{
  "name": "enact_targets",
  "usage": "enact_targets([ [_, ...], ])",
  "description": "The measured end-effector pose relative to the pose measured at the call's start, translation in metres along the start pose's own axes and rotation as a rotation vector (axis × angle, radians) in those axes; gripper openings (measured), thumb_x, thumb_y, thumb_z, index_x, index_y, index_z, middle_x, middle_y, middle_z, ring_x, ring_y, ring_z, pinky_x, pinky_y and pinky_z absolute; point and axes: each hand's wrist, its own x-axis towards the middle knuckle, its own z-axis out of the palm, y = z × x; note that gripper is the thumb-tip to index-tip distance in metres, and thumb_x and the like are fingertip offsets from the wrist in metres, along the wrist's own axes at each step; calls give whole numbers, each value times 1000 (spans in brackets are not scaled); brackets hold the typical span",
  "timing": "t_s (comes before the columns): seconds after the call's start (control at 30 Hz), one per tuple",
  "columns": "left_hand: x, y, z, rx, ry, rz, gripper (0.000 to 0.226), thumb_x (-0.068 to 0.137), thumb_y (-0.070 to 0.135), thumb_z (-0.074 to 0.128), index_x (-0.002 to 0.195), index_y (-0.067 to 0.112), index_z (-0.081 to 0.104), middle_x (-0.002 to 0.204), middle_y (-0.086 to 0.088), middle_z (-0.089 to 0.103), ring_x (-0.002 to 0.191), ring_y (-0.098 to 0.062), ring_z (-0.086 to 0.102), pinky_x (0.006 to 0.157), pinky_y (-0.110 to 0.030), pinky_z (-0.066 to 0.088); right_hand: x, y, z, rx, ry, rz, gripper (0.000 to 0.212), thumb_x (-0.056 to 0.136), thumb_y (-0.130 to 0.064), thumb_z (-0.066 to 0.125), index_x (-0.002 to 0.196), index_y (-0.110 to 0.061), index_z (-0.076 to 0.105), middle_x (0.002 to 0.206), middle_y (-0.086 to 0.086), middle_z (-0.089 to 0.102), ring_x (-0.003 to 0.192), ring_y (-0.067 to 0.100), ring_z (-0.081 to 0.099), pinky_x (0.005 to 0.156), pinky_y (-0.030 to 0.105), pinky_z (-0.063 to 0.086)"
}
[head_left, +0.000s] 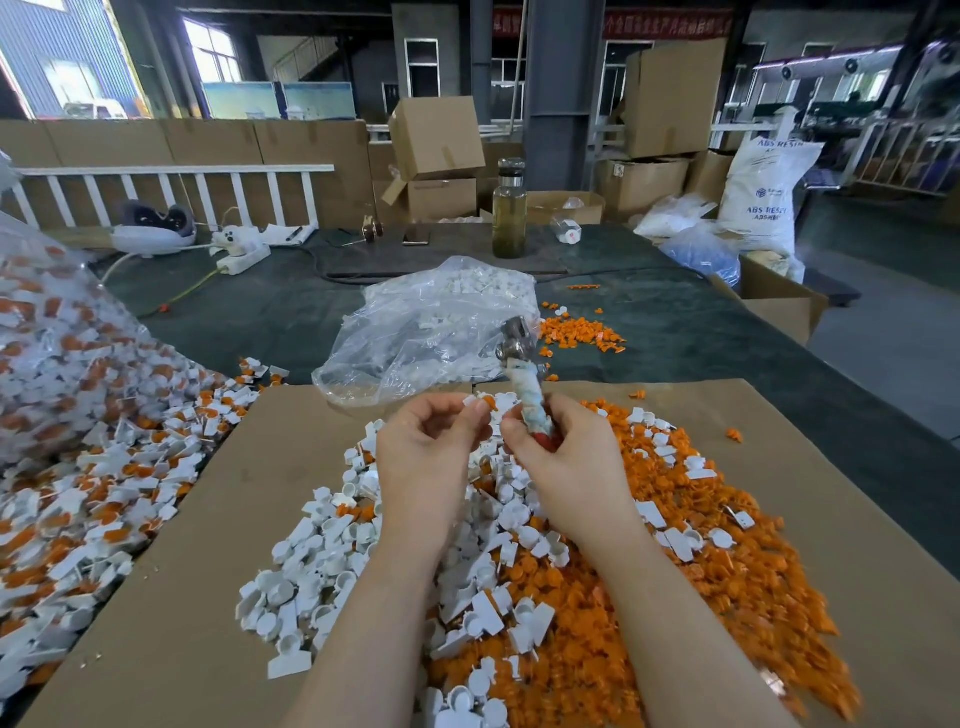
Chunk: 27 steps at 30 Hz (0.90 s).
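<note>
Work looks far from done — our left hand (426, 452) pinches a white piece (474, 401), our right hand (566, 460) grips the hammer (527, 389), and heaps of loose parts (701, 551) remain.

Heaps of white pieces (311, 561) and orange pieces (727, 571); cardboard (208, 571) brown. Table cover (260, 322) dark green. The hammer (525, 387) handle whitish, maybe blue-flecked, red end.

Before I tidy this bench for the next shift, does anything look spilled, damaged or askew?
Orange pieces lie spilled on the dark table cover, off the cardboard sheet. The hammer in the right hand has a handle wrapped in worn tape, perhaps a repair. Behind, a cardboard box sits tilted on another.
</note>
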Motion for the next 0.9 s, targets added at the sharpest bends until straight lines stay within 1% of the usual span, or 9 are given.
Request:
enact_targets([
  [0.13,-3,0,3,49,-9,28,3,86,14,75,87,11,73,76,-3,75,74,-15,73,71,-25,59,-3,-3,7,-63,135,-58,15,90,-35,67,80,-31,56,64,-16,56,64,-3,56,51,10,36],
  [0.27,-5,2,8,71,7,15,5,85,13,76,82,15,72,79,-9,74,81,-31,72,79,-46,60,-1,-2,6,-77,152,-58,13,91,-33,67,84,-27,57,67,-17,57,63,-6,56,51,9,38],
  [0.33,-6,2,10,69,5,19,4,85,14,76,83,14,73,80,-10,74,82,-32,71,80,-49,59,-1,-1,7,-90,159,-40,16,91,-34,66,81,-29,55,65,-16,56,60,-6,54,50,9,36],
  [0.47,-8,1,12,73,2,32,4,85,16,77,85,13,75,77,-3,75,77,-21,73,79,-44,60,-1,0,8,-62,185,-16,28,92,-34,64,70,-34,46,57,-14,47,55,-7,51,48,10,36],
  [0.63,-8,0,11,84,10,47,4,85,17,77,84,15,74,78,-2,75,78,-23,72,79,-44,60,0,-2,7,-61,161,-25,29,92,-32,65,70,-35,46,57,-14,46,56,-8,52,48,10,37],
  [0.73,-6,-1,8,83,2,44,3,85,16,76,85,15,74,77,-4,74,78,-24,72,78,-41,60,2,-2,-1,-63,55,-11,22,91,-34,65,75,-34,51,61,-14,50,59,-7,52,49,12,36],
  [0.8,-4,-2,5,49,-4,41,2,86,13,76,86,13,74,76,-3,74,75,-19,72,72,-32,60,4,0,-10,-48,-52,14,13,90,-35,65,80,-30,57,63,-14,54,59,-4,52,52,14,35],
  [0.87,-1,-3,2,-21,-1,28,2,86,10,74,86,12,73,75,-2,75,70,-13,71,67,-21,56,5,4,-19,-35,-178,36,9,89,-31,66,83,-28,60,63,-14,55,57,-1,51,57,21,37],
  [0.9,0,-3,0,-61,2,17,3,86,8,74,85,11,73,74,-1,75,68,-12,70,66,-18,54,5,5,-23,-40,-234,43,9,88,-29,67,82,-27,59,64,-13,55,57,0,50,59,24,39],
])
